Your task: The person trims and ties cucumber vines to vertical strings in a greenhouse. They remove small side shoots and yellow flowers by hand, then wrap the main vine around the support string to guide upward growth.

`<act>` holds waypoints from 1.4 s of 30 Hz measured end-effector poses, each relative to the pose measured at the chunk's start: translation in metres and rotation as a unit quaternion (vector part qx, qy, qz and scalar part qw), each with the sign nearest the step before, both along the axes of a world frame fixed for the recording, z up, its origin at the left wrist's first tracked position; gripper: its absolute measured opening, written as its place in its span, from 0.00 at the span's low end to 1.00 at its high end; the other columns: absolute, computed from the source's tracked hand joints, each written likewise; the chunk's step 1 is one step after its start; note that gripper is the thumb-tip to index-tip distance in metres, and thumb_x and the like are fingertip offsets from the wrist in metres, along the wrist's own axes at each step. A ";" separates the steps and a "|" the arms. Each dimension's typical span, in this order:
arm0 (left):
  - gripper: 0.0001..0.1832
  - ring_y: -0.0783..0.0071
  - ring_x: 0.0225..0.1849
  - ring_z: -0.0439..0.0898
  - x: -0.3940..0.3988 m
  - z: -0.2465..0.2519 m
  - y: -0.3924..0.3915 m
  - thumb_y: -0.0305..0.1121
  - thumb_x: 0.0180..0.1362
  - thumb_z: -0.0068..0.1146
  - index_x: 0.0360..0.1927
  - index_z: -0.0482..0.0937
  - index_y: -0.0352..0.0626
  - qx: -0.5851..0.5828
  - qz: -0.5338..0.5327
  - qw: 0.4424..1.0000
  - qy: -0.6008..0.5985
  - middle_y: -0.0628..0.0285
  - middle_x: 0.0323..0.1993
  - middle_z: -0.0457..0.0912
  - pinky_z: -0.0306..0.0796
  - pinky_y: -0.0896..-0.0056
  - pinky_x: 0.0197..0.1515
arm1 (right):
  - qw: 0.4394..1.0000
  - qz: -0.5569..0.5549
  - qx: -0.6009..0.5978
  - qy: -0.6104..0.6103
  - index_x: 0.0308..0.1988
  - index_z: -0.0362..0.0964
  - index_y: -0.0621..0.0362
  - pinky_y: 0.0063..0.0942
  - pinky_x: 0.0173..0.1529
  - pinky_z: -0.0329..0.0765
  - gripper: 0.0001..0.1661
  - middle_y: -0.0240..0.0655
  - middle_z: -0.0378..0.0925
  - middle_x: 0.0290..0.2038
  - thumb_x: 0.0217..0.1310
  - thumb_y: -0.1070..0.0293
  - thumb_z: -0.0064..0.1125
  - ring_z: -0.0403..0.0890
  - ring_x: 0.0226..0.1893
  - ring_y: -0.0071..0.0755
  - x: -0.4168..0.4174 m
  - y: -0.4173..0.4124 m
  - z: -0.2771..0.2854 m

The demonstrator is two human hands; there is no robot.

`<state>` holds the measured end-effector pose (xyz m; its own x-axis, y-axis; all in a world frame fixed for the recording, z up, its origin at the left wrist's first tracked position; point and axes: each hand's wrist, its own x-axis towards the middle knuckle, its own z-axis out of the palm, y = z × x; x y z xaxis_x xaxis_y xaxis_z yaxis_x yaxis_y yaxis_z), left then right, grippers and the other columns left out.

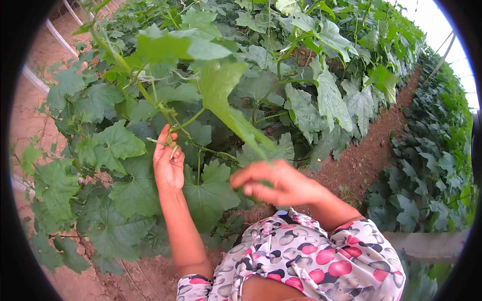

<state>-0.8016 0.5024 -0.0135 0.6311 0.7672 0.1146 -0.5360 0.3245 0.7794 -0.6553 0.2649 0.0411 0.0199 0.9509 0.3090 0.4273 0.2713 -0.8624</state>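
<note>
My left hand [169, 161] is raised, its fingers pinched on a node of a green vine stem [145, 92], which looks like a gourd vine. A short pale-green stalk piece [156, 142] pokes out to the left between the fingertips. From the node a leaf stalk [191, 119] leads to a large lobed leaf [222, 94], which hangs to the right. My right hand [273, 182], blurred by motion, is below that leaf's tip. Its thumb and fingers are apart, and I see nothing held in it.
Dense vines with broad leaves [120, 145] surround my hands. A bare soil path [371, 165] runs along the right, with another leafy row [433, 169] beyond. At the right edge is a pale horizontal pipe or beam [425, 245]. Light curved hoops [62, 39] stand at the upper left.
</note>
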 end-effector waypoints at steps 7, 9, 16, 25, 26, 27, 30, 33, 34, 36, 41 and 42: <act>0.20 0.53 0.61 0.63 0.021 0.071 -0.135 0.33 0.59 0.45 0.54 0.67 0.36 0.474 0.447 0.745 0.146 0.49 0.58 0.64 0.57 0.50 0.62 | 0.789 -0.286 0.144 0.525 0.58 0.58 0.64 0.30 0.56 0.66 0.28 0.41 0.71 0.50 0.60 0.68 0.54 0.69 0.52 0.34 0.147 0.044 -0.091; 0.12 0.51 0.50 0.74 0.045 0.088 -0.170 0.36 0.58 0.49 0.41 0.75 0.39 0.543 0.041 0.836 -0.066 0.50 0.43 0.76 0.66 0.50 0.54 | 0.790 -0.227 0.107 0.559 0.58 0.59 0.64 0.29 0.54 0.66 0.27 0.40 0.71 0.49 0.60 0.68 0.54 0.69 0.50 0.33 0.177 0.055 -0.107; 0.09 0.75 0.40 0.76 0.187 0.078 -0.161 0.31 0.59 0.48 0.38 0.76 0.37 0.406 -0.186 0.882 0.151 0.63 0.35 0.79 0.69 0.73 0.45 | 0.844 -0.079 0.002 0.530 0.55 0.62 0.62 0.26 0.49 0.67 0.23 0.39 0.71 0.46 0.61 0.69 0.53 0.70 0.46 0.30 0.252 0.049 -0.097; 0.20 0.66 0.37 0.73 0.204 0.025 -0.111 0.27 0.51 0.56 0.49 0.70 0.34 0.325 0.121 0.917 0.195 0.54 0.43 0.76 0.67 0.68 0.44 | 0.912 0.041 -0.142 0.382 0.51 0.65 0.61 0.23 0.43 0.68 0.18 0.37 0.71 0.42 0.61 0.70 0.52 0.70 0.40 0.25 0.268 0.025 -0.069; 0.17 0.69 0.31 0.73 0.210 0.022 -0.114 0.26 0.51 0.57 0.45 0.73 0.33 0.369 0.131 0.894 0.220 0.58 0.36 0.79 0.68 0.70 0.39 | 0.917 0.051 -0.157 0.363 0.50 0.66 0.61 0.22 0.42 0.68 0.17 0.36 0.71 0.42 0.61 0.70 0.52 0.70 0.39 0.25 0.271 0.023 -0.064; 0.15 0.70 0.27 0.73 0.213 0.019 -0.116 0.26 0.51 0.58 0.43 0.75 0.33 0.401 0.135 0.880 0.217 0.60 0.32 0.80 0.68 0.71 0.36 | 0.921 0.061 -0.170 0.344 0.50 0.66 0.60 0.22 0.41 0.68 0.17 0.36 0.71 0.41 0.61 0.70 0.52 0.70 0.38 0.24 0.269 0.022 -0.061; 0.13 0.76 0.22 0.75 0.222 0.032 -0.128 0.27 0.53 0.59 0.40 0.75 0.31 0.400 0.101 0.897 0.160 0.63 0.28 0.81 0.69 0.75 0.30 | 0.932 0.087 -0.213 0.281 0.49 0.67 0.60 0.21 0.39 0.68 0.15 0.36 0.71 0.40 0.61 0.71 0.52 0.70 0.36 0.23 0.268 0.017 -0.050; 0.11 0.79 0.25 0.78 0.233 0.043 -0.140 0.29 0.53 0.61 0.36 0.75 0.31 0.267 0.053 0.956 0.108 0.61 0.25 0.80 0.69 0.78 0.27 | 0.933 0.119 -0.251 0.229 0.48 0.68 0.59 0.20 0.37 0.69 0.14 0.35 0.71 0.39 0.61 0.71 0.51 0.70 0.34 0.22 0.271 0.015 -0.035; 0.11 0.79 0.27 0.79 0.232 0.046 -0.145 0.29 0.53 0.61 0.34 0.75 0.32 0.227 0.045 0.968 0.093 0.61 0.24 0.80 0.69 0.78 0.26 | 0.930 0.131 -0.260 0.223 0.47 0.69 0.59 0.19 0.36 0.69 0.13 0.35 0.71 0.38 0.61 0.71 0.51 0.70 0.34 0.21 0.270 0.016 -0.032; 0.09 0.82 0.25 0.75 0.226 0.056 -0.148 0.30 0.52 0.63 0.31 0.75 0.35 0.283 0.063 0.944 0.157 0.65 0.22 0.78 0.68 0.79 0.24 | 0.925 0.148 -0.249 0.246 0.46 0.69 0.59 0.18 0.35 0.69 0.12 0.34 0.71 0.37 0.61 0.72 0.51 0.71 0.33 0.20 0.267 0.020 -0.034; 0.11 0.87 0.22 0.68 0.241 0.041 -0.139 0.34 0.51 0.66 0.31 0.77 0.39 0.300 0.130 0.940 0.102 0.71 0.23 0.75 0.62 0.82 0.22 | 0.823 0.169 -0.071 0.537 0.46 0.66 0.63 0.11 0.25 0.62 0.11 0.29 0.68 0.29 0.63 0.74 0.48 0.67 0.25 0.14 0.227 0.016 -0.051; 0.11 0.87 0.22 0.67 0.240 0.043 -0.142 0.34 0.51 0.66 0.30 0.77 0.39 0.314 0.146 0.932 0.106 0.71 0.23 0.75 0.61 0.82 0.22 | 0.772 0.217 -0.040 0.597 0.48 0.65 0.64 0.11 0.25 0.62 0.13 0.29 0.68 0.29 0.63 0.74 0.47 0.67 0.26 0.14 0.225 0.014 -0.057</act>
<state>-0.5614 0.3606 0.0294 0.4649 0.7338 0.4953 -0.3424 -0.3668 0.8650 -0.4301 0.2792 -0.0157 -0.0802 0.9632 0.2565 -0.8002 0.0912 -0.5928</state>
